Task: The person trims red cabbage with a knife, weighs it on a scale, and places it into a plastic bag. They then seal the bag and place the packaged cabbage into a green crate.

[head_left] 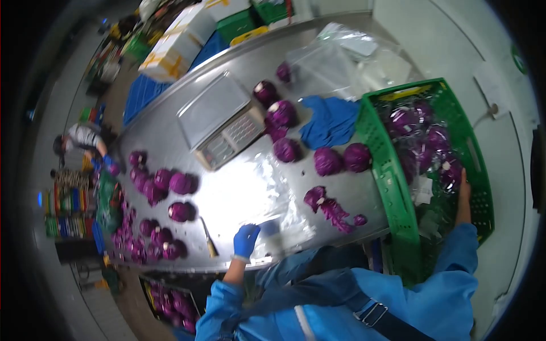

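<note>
My left hand, in a blue glove, is over the near edge of the metal table, its fingers curled together; I cannot tell what, if anything, is in them. Clear plastic film lies beside it, and a knife with a light handle is to its left. My right hand reaches into a green crate at the right. Its fingers are closed at the side of a plastic-wrapped red cabbage. Several other wrapped cabbages lie in the crate.
A scale stands mid-table, with unwrapped red cabbages right of it and more to the left. A blue cloth, plastic bags and trimmed leaves lie on the table. A person works at the far left.
</note>
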Demonstrator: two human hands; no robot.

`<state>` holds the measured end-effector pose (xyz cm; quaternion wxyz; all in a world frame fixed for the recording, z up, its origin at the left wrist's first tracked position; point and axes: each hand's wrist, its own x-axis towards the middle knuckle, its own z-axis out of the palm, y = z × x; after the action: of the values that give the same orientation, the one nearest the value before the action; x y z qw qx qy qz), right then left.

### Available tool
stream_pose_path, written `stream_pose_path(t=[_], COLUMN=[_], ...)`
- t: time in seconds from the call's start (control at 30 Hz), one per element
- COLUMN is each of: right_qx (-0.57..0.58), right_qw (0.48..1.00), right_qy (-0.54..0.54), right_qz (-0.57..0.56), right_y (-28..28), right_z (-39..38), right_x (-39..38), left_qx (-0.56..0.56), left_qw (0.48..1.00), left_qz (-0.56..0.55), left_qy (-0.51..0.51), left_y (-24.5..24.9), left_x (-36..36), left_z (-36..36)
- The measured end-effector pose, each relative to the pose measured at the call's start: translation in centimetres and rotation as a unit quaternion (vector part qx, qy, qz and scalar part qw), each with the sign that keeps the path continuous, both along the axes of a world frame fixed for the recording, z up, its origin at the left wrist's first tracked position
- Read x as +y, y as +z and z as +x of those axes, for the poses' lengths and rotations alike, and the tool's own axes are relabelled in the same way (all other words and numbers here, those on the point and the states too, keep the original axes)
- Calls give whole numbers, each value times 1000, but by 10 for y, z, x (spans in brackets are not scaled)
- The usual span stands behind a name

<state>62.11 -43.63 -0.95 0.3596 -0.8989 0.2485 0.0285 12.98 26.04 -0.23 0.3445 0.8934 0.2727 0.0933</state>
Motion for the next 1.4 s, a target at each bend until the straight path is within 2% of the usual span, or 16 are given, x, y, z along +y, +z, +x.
stream_pose_path(t=[0.07, 0.13, 0.23, 0.3, 0.4, 0.47, 0.53, 0.63, 0.73, 0.8, 0.93, 1.0, 1.13, 1.23, 1.33, 1.4], right_qx=[-97, -271, -236, -208, -192, 119, 97, 351, 217, 236, 236, 220, 315, 2, 12, -95], right_qw=[985, 861, 931, 876, 655, 692, 721, 671, 654, 683, 648, 600, 654, 402, 479, 574], right_qy=[99, 141, 270, 434, 729, 705, 673, 492, 657, 613, 656, 718, 684, 864, 785, 796], right_qz=[-105, -408, -73, 29, 49, 101, 133, 430, 306, 318, 307, 275, 78, -303, -393, -170], right_y=[12, 57, 143, 172, 169, 139, 66, 81, 78, 77, 82, 74, 47, 106, 171, 171], right_z=[5, -6, -59, -124, -224, -283, -320, -348, -352, -357, -371, -369, -330, -311, -320, -337], right_x=[0, 63, 218, 321, 437, 485, 520, 573, 600, 617, 645, 655, 648, 671, 747, 789], left_qx=[76, 33, 12, 0, -10, -79, -143, -104, -166, -213, -142, -143, -272, -238, -219, -195], left_qw=[996, 991, 996, 995, 997, 989, 971, 972, 949, 889, 954, 920, 815, 839, 869, 893], left_qz=[-26, 64, -10, -31, -79, -112, -147, -156, -86, -146, -201, -286, -345, -302, -295, -275], left_qy=[-30, -111, -93, -91, -15, 60, 121, 140, 253, 378, 170, 228, 377, 385, 331, 297], left_y=[14, -16, -60, -52, -1, 29, 53, 67, 41, 72, 84, 62, 28, 52, 60, 44], left_x=[-5, -2, 17, 31, 25, 21, 17, 11, 9, 21, 18, 33, 76, 94, 89, 82], left_z=[12, 7, 0, 0, 13, 12, 3, -18, -37, -42, -57, -71, -113, -127, -117, -102])
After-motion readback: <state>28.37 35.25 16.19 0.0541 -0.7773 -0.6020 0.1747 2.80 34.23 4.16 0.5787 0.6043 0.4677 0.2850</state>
